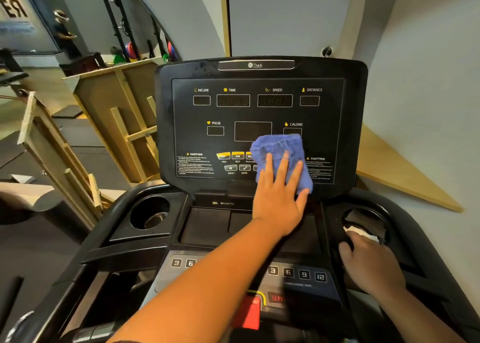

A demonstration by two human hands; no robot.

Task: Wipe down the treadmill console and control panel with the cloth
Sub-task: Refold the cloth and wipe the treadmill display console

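Wiping step in hand: left hand (279, 199), fingers spread, pressing blue cloth (281, 155) flat against control panel (257, 114) lower right. Right hand (371, 264) resting by cup holder (363, 220), grip state unclear. Next: sweeping upward across displays, probably.

Gym / fitness rm, seen from on a treadmill.

Centre of frame: black treadmill console (259, 124) w/ readouts labelled INCLINE, TIME, SPEED, DISTANCE, PULSE, CALORIE, plus CAUTION text lower left & right. Below it, bottom centre: speed/incline preset keys (296, 273) (3, 6, 9, 12) & a red stop key (248, 314); cup holder (150, 212) at left of the deck. Upper left: big wall mirror (85, 17) reflecting a dark rack (114, 20) w/ coloured weight plates (130, 50) (red, blue, green) at its foot, & a person standing. Left side: stacked light-wood frames (65, 145) leaning, dark rubber-type floor (31, 249) below. Right: plain grey wall (426, 82).
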